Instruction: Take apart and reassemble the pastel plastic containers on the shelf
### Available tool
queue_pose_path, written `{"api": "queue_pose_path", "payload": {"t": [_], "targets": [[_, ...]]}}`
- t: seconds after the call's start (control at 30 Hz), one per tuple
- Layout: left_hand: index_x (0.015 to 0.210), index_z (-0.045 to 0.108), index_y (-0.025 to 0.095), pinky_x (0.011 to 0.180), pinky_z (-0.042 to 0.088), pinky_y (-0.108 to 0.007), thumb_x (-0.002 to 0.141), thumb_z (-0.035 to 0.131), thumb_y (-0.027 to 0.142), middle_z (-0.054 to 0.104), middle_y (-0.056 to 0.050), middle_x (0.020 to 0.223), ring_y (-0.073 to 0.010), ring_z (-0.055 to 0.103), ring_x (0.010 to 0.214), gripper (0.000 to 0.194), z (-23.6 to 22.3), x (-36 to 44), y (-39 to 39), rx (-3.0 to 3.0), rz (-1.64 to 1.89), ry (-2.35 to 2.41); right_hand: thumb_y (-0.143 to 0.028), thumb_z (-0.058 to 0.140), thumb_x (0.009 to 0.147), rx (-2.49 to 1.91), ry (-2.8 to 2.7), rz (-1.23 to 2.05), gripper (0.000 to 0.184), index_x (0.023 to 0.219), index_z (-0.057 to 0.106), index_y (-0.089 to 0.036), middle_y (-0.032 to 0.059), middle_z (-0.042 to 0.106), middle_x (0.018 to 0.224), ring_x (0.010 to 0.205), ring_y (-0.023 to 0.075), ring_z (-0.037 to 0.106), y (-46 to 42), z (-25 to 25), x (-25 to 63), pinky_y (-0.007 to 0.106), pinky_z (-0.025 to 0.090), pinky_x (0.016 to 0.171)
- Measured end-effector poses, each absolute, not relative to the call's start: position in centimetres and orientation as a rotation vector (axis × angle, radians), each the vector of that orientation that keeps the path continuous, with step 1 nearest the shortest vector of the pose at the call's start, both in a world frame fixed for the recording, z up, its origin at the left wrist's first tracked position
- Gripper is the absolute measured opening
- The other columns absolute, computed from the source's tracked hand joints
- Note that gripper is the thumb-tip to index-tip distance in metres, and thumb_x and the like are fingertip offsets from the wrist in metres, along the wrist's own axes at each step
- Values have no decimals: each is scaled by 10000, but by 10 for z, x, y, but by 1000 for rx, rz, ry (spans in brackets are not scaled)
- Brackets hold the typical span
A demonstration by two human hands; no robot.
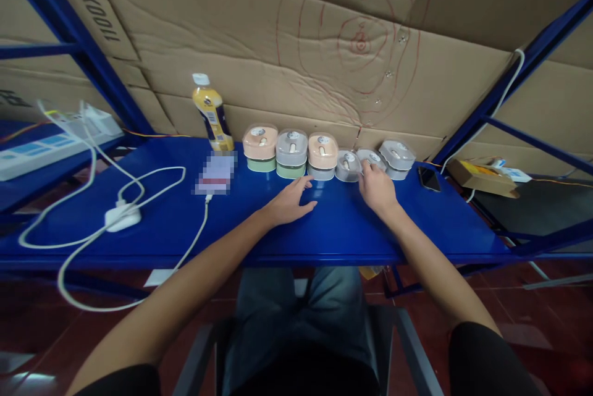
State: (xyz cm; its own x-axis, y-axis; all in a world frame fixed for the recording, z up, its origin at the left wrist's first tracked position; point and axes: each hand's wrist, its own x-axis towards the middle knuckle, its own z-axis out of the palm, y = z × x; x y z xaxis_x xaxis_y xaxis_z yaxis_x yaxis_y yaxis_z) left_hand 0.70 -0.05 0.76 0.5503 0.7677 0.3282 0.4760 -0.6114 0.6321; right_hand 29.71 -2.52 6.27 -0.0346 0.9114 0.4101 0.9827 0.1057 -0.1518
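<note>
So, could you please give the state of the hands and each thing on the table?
Bottle: upright, capped
Peach-on-green containers: stacked
Grey-on-green containers: stacked
Peach-on-grey containers: stacked
Short grey container: single
Rightmost grey containers: stacked
Dark phone: lying flat
Blurred item: flat, cable attached
White charger: cable plugged in
Left hand: open, empty
Right hand: touching partly hidden grey container, grip unclear

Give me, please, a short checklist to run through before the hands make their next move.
1. Left hand free: ok, it holds nothing.
2. Right hand firmly gripping the gray box: cannot tell, its fingers hide the contact.
3. Pink-over-gray stack standing upright: ok.
4. Left hand clear of that stack: cannot tell, the fingertips are very close.
5. Yellow bottle capped: ok.
</note>
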Motion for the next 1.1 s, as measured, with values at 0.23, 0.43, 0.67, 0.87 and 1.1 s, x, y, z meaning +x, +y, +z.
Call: {"api": "queue_pose_path", "payload": {"t": [0.23,0.43,0.67,0.87,1.1], "targets": [[1502,531,214,1187,570,-580,958,687,410,686,-159,1447,-341,707,1333,598,8,8,1,2341,848,983,-574,694,972,-1662,-1935,-234,715,1484,568,-91,314,658,1360,1334,521,599,12,74,231,696,491,1139],[1456,568,209,1178,586,-579,952,704,393,704,-155,1420,-343,726,1309,553,5,8,4,2331,862,986,-527,785,902,-1908,-1793,-104,792,1479,494,-69,354,610,1411,1360,528,597,50,76,180,671,481,1138],[1482,539,207,1179,580,-585,946,758,430,728,-142,1350,-317,731,1267,620,9,7,2,2235,1045,970,-436,793,828,-1738,-1701,-70,800,1506,537,-98,306,675,1386,1314,509,648,38,82,213,674,497,1140],[1661,361,209,1258,497,-627,801,943,521,601,-239,1577,-391,629,1462,1083,13,6,7,1954,1267,890,-497,813,808,-1291,-1986,409,815,1548,575,-252,140,725,1466,1316,398,699,-2,92,289,610,543,1163],[1654,425,220,1238,501,-642,661,1027,480,631,-228,1575,-416,628,1470,1189,14,1,4,2028,923,738,-504,959,705,-1007,-2389,807,1002,1601,576,-270,118,637,1633,1502,385,614,-28,74,300,586,486,1277]]}}
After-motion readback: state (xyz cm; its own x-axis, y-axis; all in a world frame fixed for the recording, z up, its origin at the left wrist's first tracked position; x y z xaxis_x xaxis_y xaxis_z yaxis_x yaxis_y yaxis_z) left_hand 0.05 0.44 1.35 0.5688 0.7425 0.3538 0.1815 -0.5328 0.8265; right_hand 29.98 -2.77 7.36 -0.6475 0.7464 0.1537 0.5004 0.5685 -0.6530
